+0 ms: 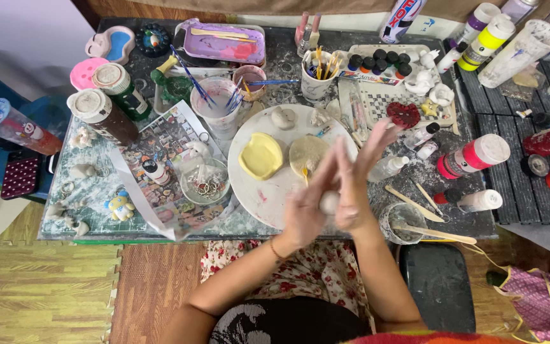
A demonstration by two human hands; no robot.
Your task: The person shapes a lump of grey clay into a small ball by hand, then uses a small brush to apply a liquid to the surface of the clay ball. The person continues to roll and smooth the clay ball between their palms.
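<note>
From the head view, both hands meet palm to palm over the near edge of a round white plate on the cluttered bench. The left hand and right hand press a small pale lump of clay between them, fingers stretched flat and blurred, so neither grip is curled shut; the lump is pinched between the palms. On the plate, just far-left of the hands, lies a yellow mould, with a flat cream clay disc beside it. Right of the hands, wooden sticks lie near a small grey cup.
</note>
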